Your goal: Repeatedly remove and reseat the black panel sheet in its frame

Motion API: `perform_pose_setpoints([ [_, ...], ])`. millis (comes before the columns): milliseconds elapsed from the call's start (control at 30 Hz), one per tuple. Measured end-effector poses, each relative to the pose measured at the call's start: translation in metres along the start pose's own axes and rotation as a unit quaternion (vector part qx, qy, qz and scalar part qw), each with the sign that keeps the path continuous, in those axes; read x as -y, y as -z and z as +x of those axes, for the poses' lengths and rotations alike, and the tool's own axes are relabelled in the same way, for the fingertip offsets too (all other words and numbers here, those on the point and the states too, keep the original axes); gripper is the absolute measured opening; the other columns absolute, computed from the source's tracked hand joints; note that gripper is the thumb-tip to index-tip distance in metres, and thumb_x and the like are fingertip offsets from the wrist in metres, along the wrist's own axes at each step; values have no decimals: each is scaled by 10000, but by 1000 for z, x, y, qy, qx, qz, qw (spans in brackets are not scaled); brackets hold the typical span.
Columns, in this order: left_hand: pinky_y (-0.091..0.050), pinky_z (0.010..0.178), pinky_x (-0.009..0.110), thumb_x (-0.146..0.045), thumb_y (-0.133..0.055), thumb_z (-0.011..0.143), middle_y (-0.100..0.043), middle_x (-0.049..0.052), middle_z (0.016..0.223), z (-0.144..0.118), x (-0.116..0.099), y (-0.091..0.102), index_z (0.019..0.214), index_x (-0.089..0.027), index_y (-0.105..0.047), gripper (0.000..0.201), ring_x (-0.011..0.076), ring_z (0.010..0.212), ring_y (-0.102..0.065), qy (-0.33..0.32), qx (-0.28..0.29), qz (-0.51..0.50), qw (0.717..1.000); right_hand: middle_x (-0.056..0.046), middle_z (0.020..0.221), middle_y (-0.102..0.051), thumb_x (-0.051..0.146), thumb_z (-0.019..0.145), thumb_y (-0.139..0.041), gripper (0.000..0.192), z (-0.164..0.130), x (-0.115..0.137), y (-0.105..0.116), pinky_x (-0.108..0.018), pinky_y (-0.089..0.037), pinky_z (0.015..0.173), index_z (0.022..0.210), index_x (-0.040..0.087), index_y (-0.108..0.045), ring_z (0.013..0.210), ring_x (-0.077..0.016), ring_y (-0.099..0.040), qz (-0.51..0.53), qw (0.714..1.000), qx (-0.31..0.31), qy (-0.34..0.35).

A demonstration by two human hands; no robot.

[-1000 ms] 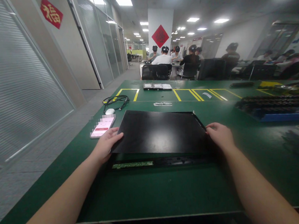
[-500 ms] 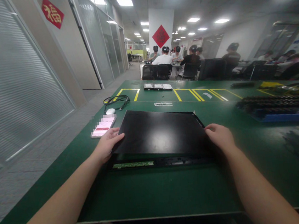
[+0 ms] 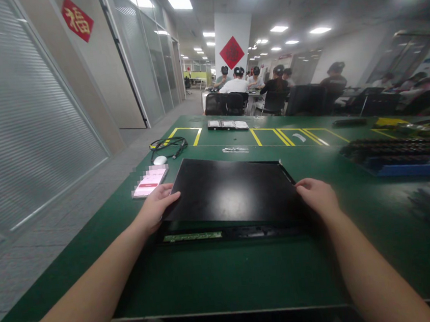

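A flat black panel (image 3: 231, 190) lies on the green table (image 3: 227, 277), straight ahead of the person and between the two hands. The left hand (image 3: 154, 208) grips the panel's near left corner, fingers on top of the edge. The right hand (image 3: 317, 196) clasps the near right corner, fingers curled over the rim. The hands are well apart, one at each side. Under the panel's near edge a dark tray (image 3: 230, 233) with a green strip shows. A phone (image 3: 150, 181) lies just beyond the left hand, with a mouse (image 3: 160, 160) and a cable (image 3: 169, 144) farther back.
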State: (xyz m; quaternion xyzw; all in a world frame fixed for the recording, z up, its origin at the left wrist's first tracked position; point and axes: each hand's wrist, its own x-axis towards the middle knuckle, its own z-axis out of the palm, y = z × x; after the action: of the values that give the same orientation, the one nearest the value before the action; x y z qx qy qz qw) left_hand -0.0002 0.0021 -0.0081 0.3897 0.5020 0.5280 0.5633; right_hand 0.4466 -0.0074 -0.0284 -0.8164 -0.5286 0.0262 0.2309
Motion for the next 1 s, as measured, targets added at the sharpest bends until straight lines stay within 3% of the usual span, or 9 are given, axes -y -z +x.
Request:
perform_pose_setpoints([
  [367,-602,553,222,-87,-854,674,-823,47,851,4,4,2,1013,-166,-606,428,174,623,-764,-5,3,4,1000,-47,912,-772,333,852,-561,288,-2,4,3,-313,-418,652,955,259,-820,821,-229,-662,-11,1000,9,-1],
  [600,-602,551,221,-91,-874,644,-826,60,854,3,2,0,999,-168,-615,446,215,722,-796,-3,-1,3,1000,-45,899,-765,332,849,-560,293,-3,4,4,-314,-422,660,963,261,-820,814,-227,-652,-11,1000,17,-4],
  [833,-590,518,212,-65,-855,658,-822,41,829,0,0,-3,992,-167,-618,422,156,567,-740,4,-11,2,1000,-44,927,-767,339,844,-558,296,-2,4,4,-319,-427,675,968,266,-816,837,-233,-654,-11,1000,21,-5],
  [1000,-601,538,221,-67,-837,674,-820,41,830,2,2,-1,996,-171,-617,404,169,599,-754,-1,-7,3,1000,-37,921,-768,336,844,-556,289,-2,3,3,-319,-428,674,962,273,-813,841,-236,-658,-8,1000,24,-11],
])
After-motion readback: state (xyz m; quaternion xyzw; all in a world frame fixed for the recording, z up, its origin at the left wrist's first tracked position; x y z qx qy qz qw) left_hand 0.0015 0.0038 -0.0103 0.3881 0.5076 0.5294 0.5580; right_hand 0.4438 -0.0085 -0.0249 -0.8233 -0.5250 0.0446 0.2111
